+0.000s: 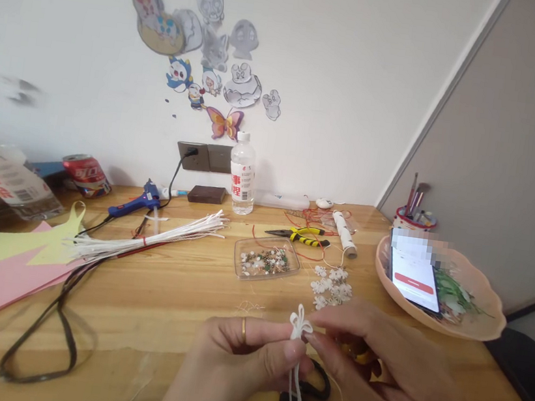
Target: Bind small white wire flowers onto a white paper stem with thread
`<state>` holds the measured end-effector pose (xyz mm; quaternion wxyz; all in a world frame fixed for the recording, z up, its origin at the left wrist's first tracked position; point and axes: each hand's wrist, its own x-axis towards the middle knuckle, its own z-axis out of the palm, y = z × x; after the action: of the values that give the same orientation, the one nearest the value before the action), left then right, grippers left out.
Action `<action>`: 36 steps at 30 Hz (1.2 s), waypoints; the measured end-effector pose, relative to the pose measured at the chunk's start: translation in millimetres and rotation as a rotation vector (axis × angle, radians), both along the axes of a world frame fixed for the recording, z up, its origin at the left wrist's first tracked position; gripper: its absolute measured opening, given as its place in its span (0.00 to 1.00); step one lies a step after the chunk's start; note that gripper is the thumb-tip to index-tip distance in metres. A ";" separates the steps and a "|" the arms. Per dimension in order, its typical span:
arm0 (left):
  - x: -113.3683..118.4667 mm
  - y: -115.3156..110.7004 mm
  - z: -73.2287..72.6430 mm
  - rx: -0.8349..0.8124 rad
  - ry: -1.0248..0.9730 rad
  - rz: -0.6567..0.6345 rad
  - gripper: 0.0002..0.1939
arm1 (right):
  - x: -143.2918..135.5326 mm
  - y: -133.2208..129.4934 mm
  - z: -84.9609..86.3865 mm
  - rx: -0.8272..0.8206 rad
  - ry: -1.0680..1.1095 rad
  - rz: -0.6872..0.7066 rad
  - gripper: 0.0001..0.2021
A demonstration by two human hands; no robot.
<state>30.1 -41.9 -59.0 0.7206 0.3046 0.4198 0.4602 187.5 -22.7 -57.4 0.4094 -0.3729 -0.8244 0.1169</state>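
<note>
Beyond the right hand (403, 369), a phone (416, 273) rests in a scalloped bowl (472, 328). Far past the left hand (244, 355) are an upright bottle (242, 184) and, farther left, a red can (86, 175).

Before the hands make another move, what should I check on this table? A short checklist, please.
1. Left hand has the white loops pinched: ok, just below them.
2. Right hand touches the loops: cannot tell; its fingertips are right beside them.
3. Scissors away from the hands: not ok, the black handles lie below them.
4. Box upright, beads inside: ok.
5. Pliers clear of the hands: ok, farther back.
6. Glue gun cool: cannot tell by looking.
</note>
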 end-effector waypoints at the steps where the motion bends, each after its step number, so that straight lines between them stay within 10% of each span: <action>1: -0.1 -0.5 0.3 0.000 -0.004 -0.001 0.03 | 0.0 0.0 0.8 -0.010 -0.007 0.002 0.10; 20: -0.6 3.0 0.4 -0.028 -0.018 0.059 0.04 | 2.6 14.1 -4.5 -0.210 0.057 0.077 0.07; 36: -1.2 3.2 1.1 -0.049 -0.040 0.063 0.04 | 1.9 18.4 -9.7 0.115 -0.039 0.032 0.03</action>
<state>29.0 -38.7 -58.0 0.7214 0.2641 0.4257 0.4781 189.5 -4.3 -67.1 0.4120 -0.3375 -0.8436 0.0686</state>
